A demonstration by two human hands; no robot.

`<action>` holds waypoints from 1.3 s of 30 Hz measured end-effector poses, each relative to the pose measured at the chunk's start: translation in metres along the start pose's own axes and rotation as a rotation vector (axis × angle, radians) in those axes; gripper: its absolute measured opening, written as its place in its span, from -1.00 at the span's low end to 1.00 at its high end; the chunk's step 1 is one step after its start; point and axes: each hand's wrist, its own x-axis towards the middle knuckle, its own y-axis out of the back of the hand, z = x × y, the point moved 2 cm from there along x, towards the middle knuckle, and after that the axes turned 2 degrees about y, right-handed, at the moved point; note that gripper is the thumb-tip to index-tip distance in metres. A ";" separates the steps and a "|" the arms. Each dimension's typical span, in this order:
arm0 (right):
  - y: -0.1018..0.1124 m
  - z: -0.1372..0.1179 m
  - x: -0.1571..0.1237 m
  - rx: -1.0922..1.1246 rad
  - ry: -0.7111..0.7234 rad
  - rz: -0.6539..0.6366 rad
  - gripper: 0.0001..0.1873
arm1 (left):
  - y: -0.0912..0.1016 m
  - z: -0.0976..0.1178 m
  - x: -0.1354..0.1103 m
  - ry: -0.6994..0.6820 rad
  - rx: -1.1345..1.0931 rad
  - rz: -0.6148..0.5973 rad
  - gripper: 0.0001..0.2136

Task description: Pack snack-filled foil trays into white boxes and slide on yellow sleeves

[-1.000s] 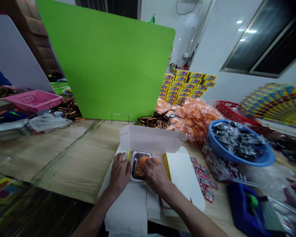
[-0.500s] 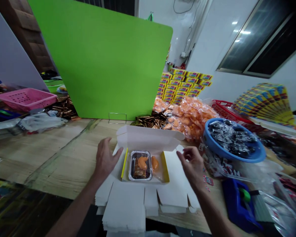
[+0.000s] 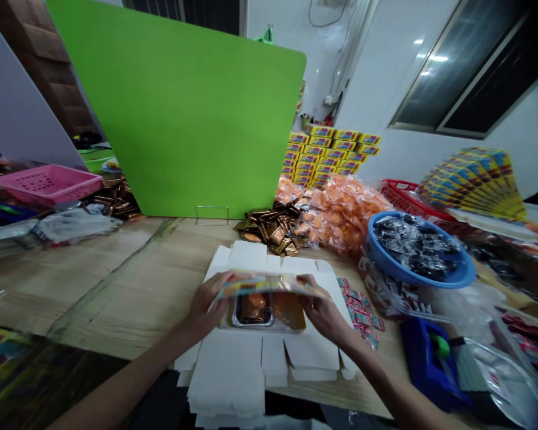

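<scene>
Have drawn the left hand (image 3: 210, 300) and right hand (image 3: 316, 300) inward since half a second ago, swinging the printed lid (image 3: 265, 285) forward over the box (image 3: 299, 323). Gripping the lid near both ends, one per hand. Can see the foil tray (image 3: 253, 323) below, in the box's left part, with an orange piece (image 3: 256, 300) inside; resting on flat white cartons (image 3: 226, 370) atop the surface (image 3: 161, 280).

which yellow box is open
The box between the left hand and right hand: its lid is raised over a foil tray; the stacked boxes look shut.
</scene>
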 end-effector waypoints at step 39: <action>0.078 -0.039 0.077 -0.176 0.086 -0.447 -0.91 | -0.017 0.008 0.039 0.547 -1.070 -0.021 -0.54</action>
